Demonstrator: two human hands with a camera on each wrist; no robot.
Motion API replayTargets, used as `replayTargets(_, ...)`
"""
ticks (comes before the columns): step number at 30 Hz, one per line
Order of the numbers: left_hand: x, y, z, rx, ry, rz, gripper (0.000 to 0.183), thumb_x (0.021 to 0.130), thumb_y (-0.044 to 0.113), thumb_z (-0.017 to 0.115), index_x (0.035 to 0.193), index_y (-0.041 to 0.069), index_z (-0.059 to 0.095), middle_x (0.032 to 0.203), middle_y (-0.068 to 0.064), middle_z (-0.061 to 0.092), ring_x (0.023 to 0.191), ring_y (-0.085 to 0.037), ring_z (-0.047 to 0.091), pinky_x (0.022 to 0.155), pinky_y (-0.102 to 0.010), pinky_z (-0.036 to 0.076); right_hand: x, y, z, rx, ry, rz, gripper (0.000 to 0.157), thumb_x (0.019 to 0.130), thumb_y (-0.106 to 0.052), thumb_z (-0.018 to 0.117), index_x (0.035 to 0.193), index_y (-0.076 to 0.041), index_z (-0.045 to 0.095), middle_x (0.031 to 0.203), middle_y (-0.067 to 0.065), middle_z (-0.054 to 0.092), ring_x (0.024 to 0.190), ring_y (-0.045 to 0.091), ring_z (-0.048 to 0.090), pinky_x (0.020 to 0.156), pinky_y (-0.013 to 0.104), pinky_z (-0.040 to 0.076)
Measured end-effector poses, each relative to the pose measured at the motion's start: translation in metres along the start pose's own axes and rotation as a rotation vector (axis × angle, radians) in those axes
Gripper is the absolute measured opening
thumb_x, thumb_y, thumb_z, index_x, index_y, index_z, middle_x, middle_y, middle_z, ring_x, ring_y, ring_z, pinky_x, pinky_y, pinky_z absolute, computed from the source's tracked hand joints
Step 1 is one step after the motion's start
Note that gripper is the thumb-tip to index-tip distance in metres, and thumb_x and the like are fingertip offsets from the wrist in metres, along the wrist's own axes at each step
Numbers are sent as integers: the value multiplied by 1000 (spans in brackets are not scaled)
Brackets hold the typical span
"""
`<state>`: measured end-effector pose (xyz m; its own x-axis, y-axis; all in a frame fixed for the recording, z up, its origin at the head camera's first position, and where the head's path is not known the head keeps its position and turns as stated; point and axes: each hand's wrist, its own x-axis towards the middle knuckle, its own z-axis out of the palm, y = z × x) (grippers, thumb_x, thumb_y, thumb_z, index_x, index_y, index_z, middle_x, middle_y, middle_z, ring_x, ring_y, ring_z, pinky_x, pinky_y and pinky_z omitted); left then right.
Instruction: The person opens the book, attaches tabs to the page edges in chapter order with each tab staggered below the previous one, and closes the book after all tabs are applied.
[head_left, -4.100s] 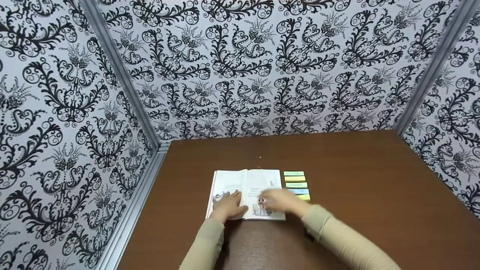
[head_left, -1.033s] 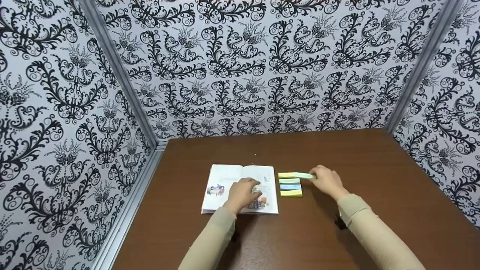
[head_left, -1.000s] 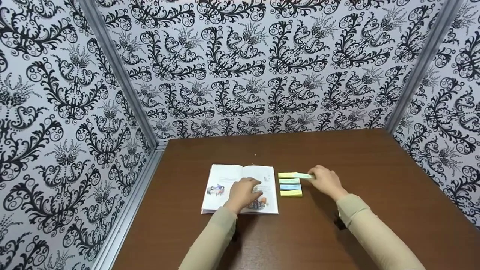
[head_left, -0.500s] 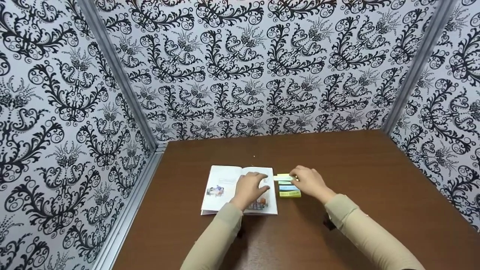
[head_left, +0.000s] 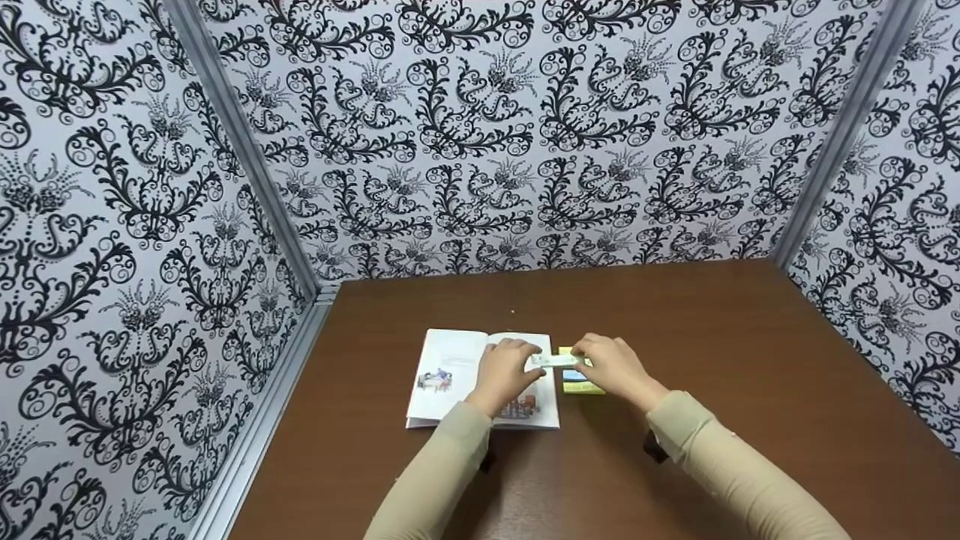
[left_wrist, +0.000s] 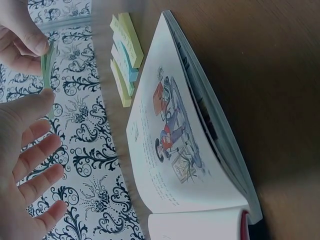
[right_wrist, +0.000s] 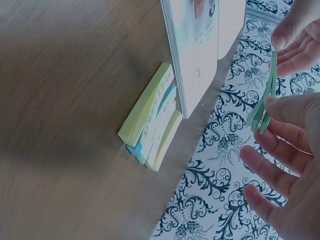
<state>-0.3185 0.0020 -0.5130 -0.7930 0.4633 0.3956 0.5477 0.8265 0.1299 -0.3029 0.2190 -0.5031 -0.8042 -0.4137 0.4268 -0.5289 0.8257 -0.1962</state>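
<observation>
Both hands hold a narrow green sticky note pad [head_left: 556, 361] above the table, one at each end. My right hand [head_left: 613, 369] pinches its right end between thumb and index finger; the right wrist view shows the leaves fanned apart there. The left hand [head_left: 504, 376] has its thumb and index finger at the other end, the remaining fingers spread in the left wrist view. Below lies an open picture book [head_left: 450, 375], its right page partly hidden by the left hand. Beside the book sit several more sticky note pads [right_wrist: 150, 112], yellow, blue and green, some with handwriting.
The brown wooden table [head_left: 675, 315] reaches back to walls [head_left: 480, 150] with a black and white scroll pattern. Metal frame posts [head_left: 240, 142] stand at the corners. A tiny pale speck [head_left: 513, 311] lies behind the book.
The right hand has drawn the green pad leftward from the right of the row and raised it. My left hand has shifted right over the book and now meets the pad's left end.
</observation>
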Motion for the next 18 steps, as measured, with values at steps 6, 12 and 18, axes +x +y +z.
replayTargets(6, 1, -2, -1, 15, 14, 3, 30, 81, 38, 77, 104, 20, 74, 102, 6, 70, 96, -17, 62, 85, -43, 47, 4, -2, 2, 6, -20, 5, 13, 80, -14, 76, 91, -8, 72, 88, 2, 65, 79, 22, 63, 70, 44, 50)
replayTargets(12, 1, -3, 0, 26, 15, 4, 27, 80, 37, 78, 100, 20, 76, 98, 6, 71, 93, -17, 62, 82, -41, 46, 3, 1, 8, 15, -23, 0, 13, 80, -14, 76, 90, -8, 72, 87, 2, 65, 74, 21, 62, 65, 42, 50)
replayTargets(18, 1, -2, 5, 29, 3, 1, 26, 79, 39, 78, 98, 21, 76, 94, 7, 71, 89, -16, 61, 80, -40, 46, 0, 3, 10, 26, -42, 12, 14, 80, -13, 75, 92, -7, 72, 88, 3, 65, 73, 22, 62, 65, 42, 50)
